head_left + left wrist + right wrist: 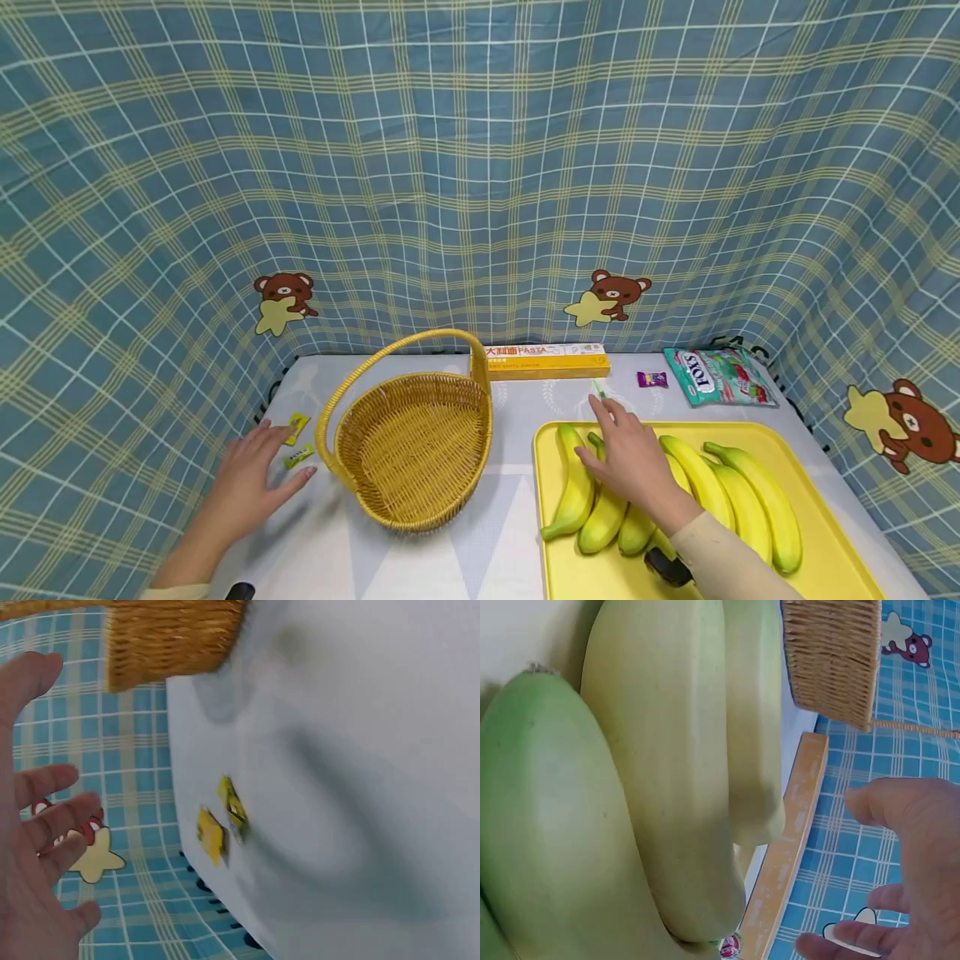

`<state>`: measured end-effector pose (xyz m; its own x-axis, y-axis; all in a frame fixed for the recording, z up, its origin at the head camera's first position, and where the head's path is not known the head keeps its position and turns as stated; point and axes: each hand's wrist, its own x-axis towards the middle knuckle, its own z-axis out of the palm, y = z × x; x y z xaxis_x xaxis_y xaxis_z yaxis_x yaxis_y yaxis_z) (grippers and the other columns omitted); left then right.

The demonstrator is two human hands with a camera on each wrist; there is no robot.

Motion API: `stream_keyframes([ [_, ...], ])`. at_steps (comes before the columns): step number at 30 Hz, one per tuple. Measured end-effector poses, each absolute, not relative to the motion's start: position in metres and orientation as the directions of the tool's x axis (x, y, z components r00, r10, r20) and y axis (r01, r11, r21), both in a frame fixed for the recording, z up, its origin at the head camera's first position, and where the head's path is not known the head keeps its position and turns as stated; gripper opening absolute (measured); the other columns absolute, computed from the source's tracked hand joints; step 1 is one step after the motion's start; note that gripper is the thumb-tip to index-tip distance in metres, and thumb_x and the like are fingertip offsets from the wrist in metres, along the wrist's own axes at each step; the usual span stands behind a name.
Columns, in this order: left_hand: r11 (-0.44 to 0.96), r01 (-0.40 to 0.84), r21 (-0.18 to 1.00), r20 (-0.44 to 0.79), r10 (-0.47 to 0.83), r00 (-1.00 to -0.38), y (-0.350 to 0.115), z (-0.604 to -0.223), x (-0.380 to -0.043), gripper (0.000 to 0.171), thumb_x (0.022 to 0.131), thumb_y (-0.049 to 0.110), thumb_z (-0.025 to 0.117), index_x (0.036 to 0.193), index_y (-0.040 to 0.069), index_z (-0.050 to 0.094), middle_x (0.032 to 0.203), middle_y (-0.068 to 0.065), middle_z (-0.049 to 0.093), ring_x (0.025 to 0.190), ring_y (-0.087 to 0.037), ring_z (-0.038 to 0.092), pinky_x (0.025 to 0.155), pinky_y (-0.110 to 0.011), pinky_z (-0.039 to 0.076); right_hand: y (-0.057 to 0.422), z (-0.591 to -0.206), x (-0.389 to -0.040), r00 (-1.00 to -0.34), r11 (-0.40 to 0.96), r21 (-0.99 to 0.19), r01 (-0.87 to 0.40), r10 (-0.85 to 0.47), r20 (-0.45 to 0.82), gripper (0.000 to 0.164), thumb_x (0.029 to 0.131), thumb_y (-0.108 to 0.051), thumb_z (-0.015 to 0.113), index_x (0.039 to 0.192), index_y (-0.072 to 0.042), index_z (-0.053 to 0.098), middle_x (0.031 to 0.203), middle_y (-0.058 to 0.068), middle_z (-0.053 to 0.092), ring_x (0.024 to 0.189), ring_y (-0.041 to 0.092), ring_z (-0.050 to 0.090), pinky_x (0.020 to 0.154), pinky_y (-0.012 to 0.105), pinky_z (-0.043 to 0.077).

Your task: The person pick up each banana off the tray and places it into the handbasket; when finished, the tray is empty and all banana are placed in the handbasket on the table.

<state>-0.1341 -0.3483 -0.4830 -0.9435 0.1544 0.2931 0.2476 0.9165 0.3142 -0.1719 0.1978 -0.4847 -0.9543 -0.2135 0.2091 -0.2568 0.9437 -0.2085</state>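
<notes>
**Grip: left hand (pixel 251 471) and right hand (pixel 637 462) both released, wicker basket (pixel 420 450) between them**

Your left hand is on the basket's left, fingers spread, holding nothing. Nearest it on that side: a green FOX'S candy (pixel 298 456) and a yellow-wrapped candy (pixel 297 426) just behind.

Your right hand is on the basket's right, fingers loosely extended over the bananas (pixel 705 483), nothing gripped. Bananas sit side by side in a yellow tray (pixel 825 533), also right of the basket. Small light-green wrapper (pixel 599 388) by your right fingertips, beyond the basket's right side; can't tell if you touch it.

PASTA box (pixel 547 367) lies behind the basket, towards its right. Farther right of the basket: a purple-wrapped candy (pixel 652 379), then the teal FOX'S bag (pixel 720 377). Plaid curtain (pixel 480 183) hangs behind the basket.
</notes>
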Motion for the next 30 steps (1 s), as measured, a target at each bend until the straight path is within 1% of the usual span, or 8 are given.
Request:
stream_keyframes([
  [2,0.892,0.257,0.372,0.299,0.147,-0.943,-0.345,-0.478,-0.132,0.056,0.088,0.041,0.080,0.129,0.008,0.061,0.139,-0.024,0.055,0.136,-0.050,0.040,0.105,-0.079,0.028,0.198,-0.484,-0.170,-0.957,0.940,-0.225,-0.256,-0.215,0.193,0.082,0.090,-0.042,0.076,0.153,-0.002,0.042,0.140,0.028,0.052,0.117,0.047,0.058,0.093,0.066,0.051],
  [5,0.851,0.250,0.462,0.273,0.132,-0.953,-0.337,-0.468,-0.129,0.048,0.089,0.039,0.080,0.126,0.013,0.063,0.140,-0.019,0.055,0.133,-0.046,0.044,0.100,-0.074,0.037,0.198,-0.484,-0.168,-0.964,0.939,-0.237,-0.248,-0.215,0.156,0.080,0.091,-0.043,0.075,0.152,-0.001,0.043,0.132,0.028,0.058,0.111,0.046,0.060,0.092,0.064,0.052],
  [12,0.747,0.246,0.618,0.258,0.104,-0.961,-0.314,-0.449,-0.118,0.048,0.090,0.034,0.080,0.132,0.019,0.061,0.137,-0.009,0.061,0.133,-0.038,0.049,0.099,-0.068,0.044,0.196,-0.485,-0.162,-0.971,0.933,-0.270,-0.240,-0.228,0.073,0.075,0.092,-0.043,0.073,0.148,0.000,0.048,0.125,0.025,0.065,0.112,0.044,0.061,0.095,0.062,0.050],
  [14,0.739,0.246,0.627,0.267,0.092,-0.959,-0.309,-0.446,-0.116,0.048,0.091,0.032,0.080,0.133,0.019,0.062,0.136,-0.007,0.063,0.128,-0.026,0.055,0.100,-0.057,0.049,0.195,-0.486,-0.160,-0.971,0.934,-0.263,-0.240,-0.232,0.061,0.073,0.092,-0.043,0.073,0.147,0.000,0.050,0.123,0.023,0.066,0.111,0.043,0.061,0.094,0.061,0.050],
  [18,0.706,0.270,0.655,0.308,0.076,-0.948,-0.299,-0.442,-0.115,0.039,0.093,0.026,0.078,0.129,0.019,0.067,0.125,-0.002,0.070,0.110,0.000,0.062,0.092,-0.021,0.055,0.191,-0.491,-0.157,-0.968,0.939,-0.237,-0.250,-0.241,0.067,0.070,0.091,-0.044,0.074,0.143,-0.001,0.055,0.119,0.021,0.068,0.110,0.042,0.061,0.092,0.060,0.051],
  [20,0.653,0.301,0.695,0.335,0.077,-0.939,-0.295,-0.440,-0.116,0.031,0.093,0.019,0.078,0.123,0.018,0.069,0.116,-0.001,0.073,0.103,0.003,0.064,0.087,-0.012,0.053,0.189,-0.494,-0.157,-0.967,0.939,-0.231,-0.255,-0.245,0.074,0.068,0.090,-0.044,0.075,0.139,-0.001,0.058,0.118,0.020,0.069,0.110,0.041,0.061,0.092,0.060,0.051],
  [25,0.560,0.333,0.758,0.353,0.076,-0.932,-0.290,-0.438,-0.116,0.019,0.094,0.012,0.075,0.113,0.015,0.074,0.107,-0.001,0.076,0.096,-0.008,0.071,0.082,-0.015,0.057,0.184,-0.498,-0.156,-0.966,0.942,-0.214,-0.260,-0.253,0.062,0.062,0.090,-0.045,0.075,0.133,-0.002,0.064,0.119,0.019,0.069,0.114,0.041,0.059,0.095,0.061,0.047],
  [30,0.522,0.344,0.781,0.362,0.071,-0.930,-0.286,-0.439,-0.118,0.015,0.095,0.009,0.074,0.109,0.012,0.075,0.106,-0.003,0.076,0.095,-0.009,0.072,0.081,-0.018,0.059,0.179,-0.505,-0.157,-0.964,0.945,-0.190,-0.267,-0.259,0.068,0.060,0.089,-0.046,0.076,0.127,-0.001,0.067,0.117,0.017,0.070,0.113,0.041,0.060,0.093,0.058,0.047],
])
